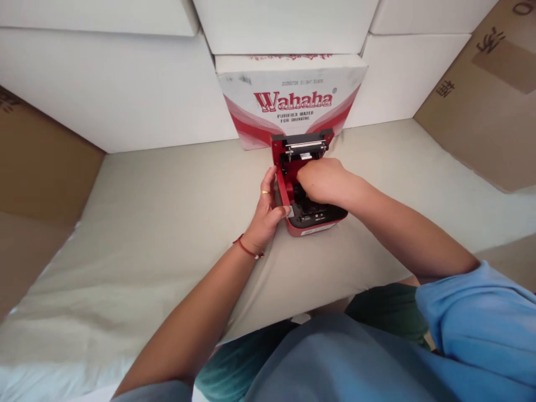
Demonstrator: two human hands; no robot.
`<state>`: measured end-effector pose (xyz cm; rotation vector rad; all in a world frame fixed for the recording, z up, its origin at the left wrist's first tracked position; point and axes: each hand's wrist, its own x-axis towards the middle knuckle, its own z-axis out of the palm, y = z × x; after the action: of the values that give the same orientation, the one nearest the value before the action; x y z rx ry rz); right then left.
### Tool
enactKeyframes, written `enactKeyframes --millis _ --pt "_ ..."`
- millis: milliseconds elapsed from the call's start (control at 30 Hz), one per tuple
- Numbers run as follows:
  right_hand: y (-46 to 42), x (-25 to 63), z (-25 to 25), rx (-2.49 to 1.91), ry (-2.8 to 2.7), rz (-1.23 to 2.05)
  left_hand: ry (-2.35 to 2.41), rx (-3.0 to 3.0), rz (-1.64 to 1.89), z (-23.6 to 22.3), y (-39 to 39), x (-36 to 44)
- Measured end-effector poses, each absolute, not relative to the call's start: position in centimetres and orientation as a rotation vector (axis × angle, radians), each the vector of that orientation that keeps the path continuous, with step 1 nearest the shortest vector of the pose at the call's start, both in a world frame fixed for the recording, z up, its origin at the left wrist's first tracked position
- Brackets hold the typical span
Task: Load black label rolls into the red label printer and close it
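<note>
A red and black label printer (317, 229) stands on the cloth-covered table with its lid (304, 139) raised. Along the printer's left wall, my left hand (270, 207) grips the side, thumb at the front corner and fingers along the outer wall. My right hand (324, 180) reaches into the open body from the right, knuckles bent and fingers curled downward. Its fingertips are hidden inside, and so is anything they hold. Under the lid a pale metallic roller bar (305, 146) shows above my right hand.
Behind the printer stands a white and red Wahaha water carton (293, 84). White boxes (125, 89) line the back. Brown cardboard (37, 190) rises at the left and a brown carton (481, 106) at the right. The table's front edge lies close to my body.
</note>
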<state>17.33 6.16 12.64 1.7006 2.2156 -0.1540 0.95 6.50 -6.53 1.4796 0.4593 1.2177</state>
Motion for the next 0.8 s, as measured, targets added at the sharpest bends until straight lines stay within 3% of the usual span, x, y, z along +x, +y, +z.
enactKeyframes --millis 233,467,633,800 --pt "3.9 19.3 13.8 1.834 2.274 -0.215 0.475 1.503 1.202 -6.8 6.8 1.0" --pt "-2.8 31.1 18.4 2.007 2.566 -1.038 0.420 1.413 1.232 -7.0 7.0 1.4" --pt "-2.8 35.0 14.1 1.903 2.241 -1.429 0.407 1.392 1.237 -6.7 7.0 1.4" --pt "-1.9 33.3 8.3 2.082 2.249 -1.280 0.426 1.363 1.258 -6.1 6.8 1.3"
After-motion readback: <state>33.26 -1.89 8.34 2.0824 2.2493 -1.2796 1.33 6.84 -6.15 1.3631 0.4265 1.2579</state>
